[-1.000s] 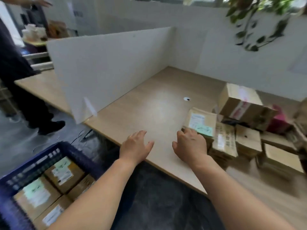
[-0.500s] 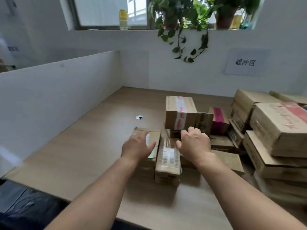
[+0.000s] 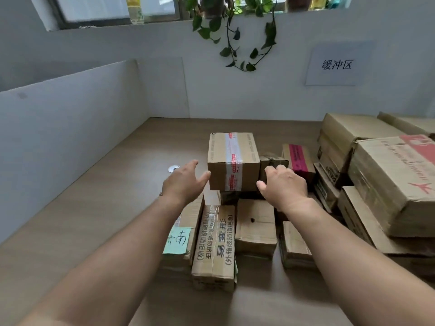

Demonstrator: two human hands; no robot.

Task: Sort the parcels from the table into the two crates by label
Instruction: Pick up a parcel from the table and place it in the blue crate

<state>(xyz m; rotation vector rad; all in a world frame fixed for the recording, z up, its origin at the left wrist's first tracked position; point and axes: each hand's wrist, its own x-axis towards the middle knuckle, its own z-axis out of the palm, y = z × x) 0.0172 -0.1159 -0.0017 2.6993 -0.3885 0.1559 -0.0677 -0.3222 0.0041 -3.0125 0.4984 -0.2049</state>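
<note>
Both hands are open and hold nothing, the left hand point(image 3: 182, 182) and right hand point(image 3: 283, 184) at the 2 sides of a brown box point(image 3: 233, 161) with clear and red tape, sitting on other parcels on the table point(image 3: 94, 208)

Soft daylight came from the window point(image 3: 113, 8) at the top, bright and washed out there. The wooden surface point(image 3: 94, 208) carried a pale sheen near the middle and faint shadows under the cardboard boxes point(image 3: 233, 161). Edges bowed from wide-angle distortion; the forearms point(image 3: 117, 267) looked slightly smeared.
</note>
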